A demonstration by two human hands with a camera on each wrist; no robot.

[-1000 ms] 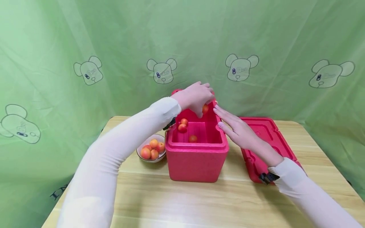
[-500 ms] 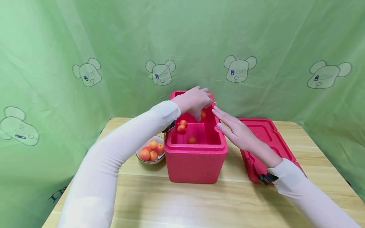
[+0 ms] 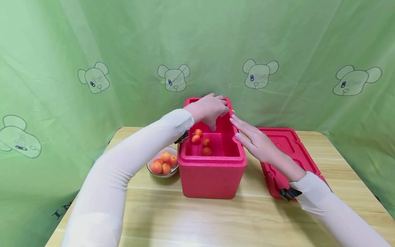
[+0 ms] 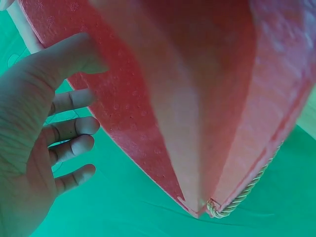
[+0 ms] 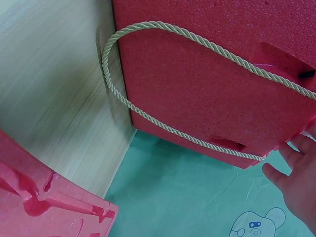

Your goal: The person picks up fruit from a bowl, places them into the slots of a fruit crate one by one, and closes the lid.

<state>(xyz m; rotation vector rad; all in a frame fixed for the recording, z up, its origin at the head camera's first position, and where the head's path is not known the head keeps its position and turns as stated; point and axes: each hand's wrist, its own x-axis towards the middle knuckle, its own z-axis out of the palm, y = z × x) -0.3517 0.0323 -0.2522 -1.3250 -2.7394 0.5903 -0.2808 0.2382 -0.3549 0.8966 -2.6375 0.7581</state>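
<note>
Four round, orange-red fruits [image 3: 196, 139] show in the pitted red box [image 3: 213, 179] on the counter [image 3: 160, 219]; the left grip [image 3: 210, 107], loosely spread, hangs above; the right grip [image 3: 258, 142], fingers straight, touches its rim [image 3: 213, 160]; both hold nothing.

We saw a plain white left sleeve [image 3: 98, 185], creased near the elbow, and a matching right sleeve [image 3: 336, 212]. We also noticed a black left strap [image 3: 181, 137] and a bulky black right strap [image 3: 289, 193] at the wrists.

"IN" [image 3: 61, 210] — green curtain [image 3: 216, 34] — cartoon lettering [image 3: 177, 80] unclear
</note>
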